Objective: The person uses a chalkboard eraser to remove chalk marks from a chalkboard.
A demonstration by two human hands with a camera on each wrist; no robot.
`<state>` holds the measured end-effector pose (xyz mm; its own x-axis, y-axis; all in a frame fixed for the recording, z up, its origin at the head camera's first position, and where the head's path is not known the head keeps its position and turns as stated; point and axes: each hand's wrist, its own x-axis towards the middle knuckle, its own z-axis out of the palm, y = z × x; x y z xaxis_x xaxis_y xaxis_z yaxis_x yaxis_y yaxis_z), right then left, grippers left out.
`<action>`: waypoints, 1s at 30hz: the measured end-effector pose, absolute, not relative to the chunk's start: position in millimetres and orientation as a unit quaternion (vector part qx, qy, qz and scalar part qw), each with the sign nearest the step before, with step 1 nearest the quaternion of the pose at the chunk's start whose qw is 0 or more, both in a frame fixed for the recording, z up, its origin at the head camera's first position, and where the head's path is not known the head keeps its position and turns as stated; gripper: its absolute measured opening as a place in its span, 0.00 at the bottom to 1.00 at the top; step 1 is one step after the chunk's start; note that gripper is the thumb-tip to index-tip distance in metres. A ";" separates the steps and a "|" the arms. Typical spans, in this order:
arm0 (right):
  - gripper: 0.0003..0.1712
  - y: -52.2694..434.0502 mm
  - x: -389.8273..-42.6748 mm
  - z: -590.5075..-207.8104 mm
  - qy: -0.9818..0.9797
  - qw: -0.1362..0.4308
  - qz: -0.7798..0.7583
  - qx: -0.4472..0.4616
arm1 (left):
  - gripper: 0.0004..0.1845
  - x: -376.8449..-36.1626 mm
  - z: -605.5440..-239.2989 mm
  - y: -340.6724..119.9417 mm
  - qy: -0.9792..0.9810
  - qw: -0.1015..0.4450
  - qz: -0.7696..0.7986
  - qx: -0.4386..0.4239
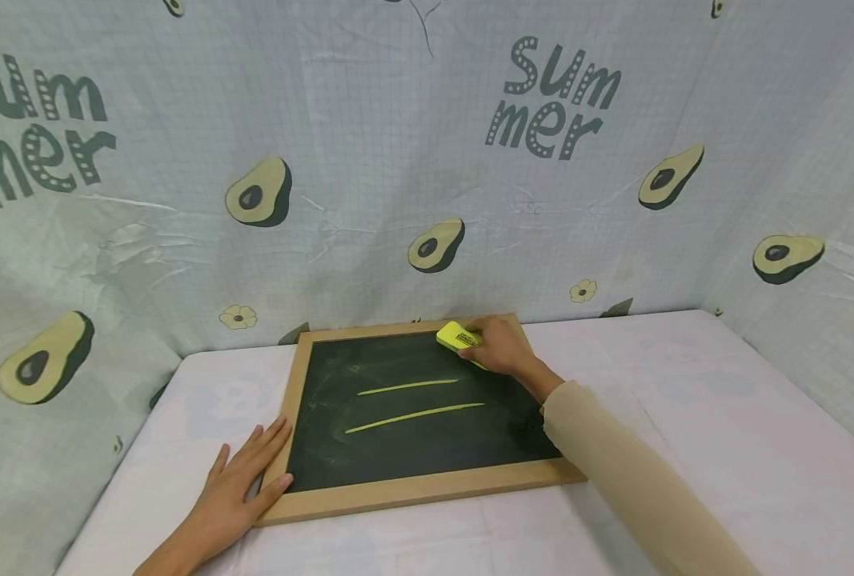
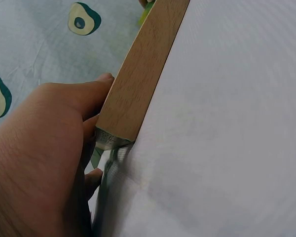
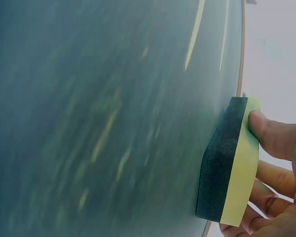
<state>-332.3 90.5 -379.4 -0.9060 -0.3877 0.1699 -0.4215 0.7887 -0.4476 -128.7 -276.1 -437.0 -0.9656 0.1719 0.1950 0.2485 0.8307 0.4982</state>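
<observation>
Currently: chalkboard (image 1: 412, 408) with wooden frame (image 1: 427, 490), flat on the white-covered counter (image 1: 686, 400), long sides running left to right.

- Right hand (image 1: 499, 346): fingers curled round a yellow eraser (image 1: 459, 338), gripping it at the far right corner of the board, close to the frame's top edge. Right wrist view: dark felt face of the eraser (image 3: 218, 158) pressed against the board surface (image 3: 98, 118); thumb (image 3: 271, 134) on the yellow backing, other fingers below it.
- Left hand (image 1: 242, 480): flat, fingers straight and spread, palm on the counter, holding nothing. Fingers lying against the frame's left side near the near-left corner. Left wrist view: hand (image 2: 44, 148) touching the wooden frame (image 2: 138, 74) at that corner.
- Board surface: two yellow chalk lines (image 1: 415, 402), roughly parallel, near the middle; pale smears around and above them.
- Surroundings: avocado-print cloth backdrop (image 1: 369, 144) behind and to both sides of the counter.
</observation>
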 end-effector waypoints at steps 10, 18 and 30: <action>0.28 57.8 -332.5 -383.9 -0.940 0.027 0.270 0.206 | 0.37 -129.5 -435.3 -276.0 -0.955 0.070 -0.265 -0.110; 0.29 24.5 -327.2 -383.4 -0.936 0.010 0.274 0.220 | 0.37 -128.3 -436.3 -276.9 -0.955 0.068 -0.269 -0.107; 0.29 -17.9 -322.1 -386.9 -0.922 -0.007 0.290 0.257 | 0.37 -127.3 -432.5 -276.2 -0.954 0.067 -0.272 -0.109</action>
<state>-322.1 -17.9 -386.9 -0.8680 -0.4776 0.1362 -0.4695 0.6998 -0.5383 -127.3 -276.2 -432.5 -0.9673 0.1705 0.1878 0.2440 0.8280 0.5049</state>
